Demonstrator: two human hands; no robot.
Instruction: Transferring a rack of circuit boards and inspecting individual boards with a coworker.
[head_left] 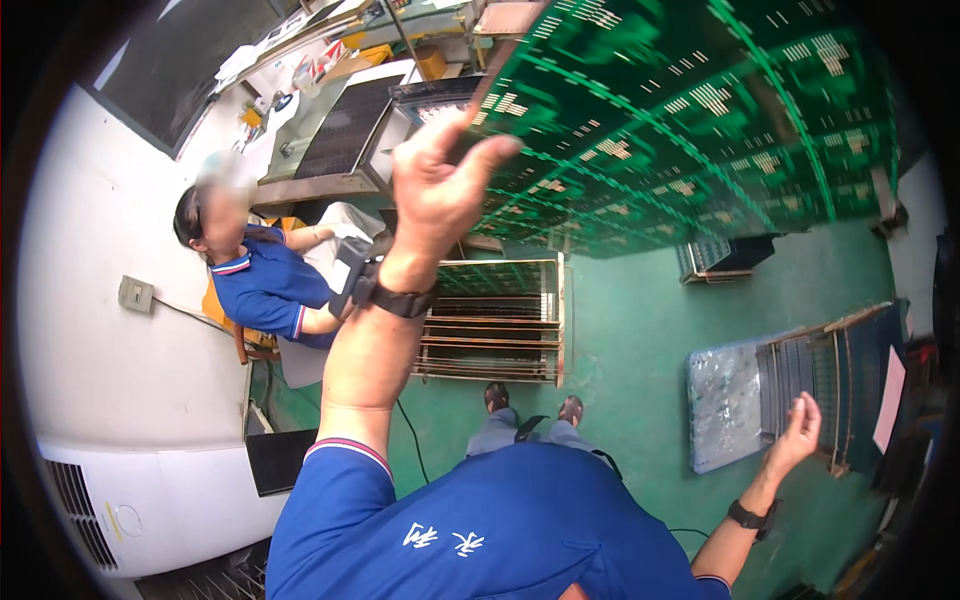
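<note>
A large green circuit board panel (660, 130) is raised and tilted across the upper right. My left hand (440, 180) grips its left edge, the thumb lying over the near face and the fingers partly hidden. Lower down on the right, my right hand (798, 430) hangs in the air with its fingers stretched out and nothing visible in it. It is nearest to a rack of upright dark panels (845, 390). Below the raised panel, an open rack (560, 330) in front of my feet holds several boards on edge.
A seated person in a blue shirt (265, 290) is close on my left, beside a cluttered workbench (310, 188). A smaller rack of panels (728, 258) stands on the green floor. A blue-edged tray (725, 405) lies at right. A white appliance (165, 505) stands lower left.
</note>
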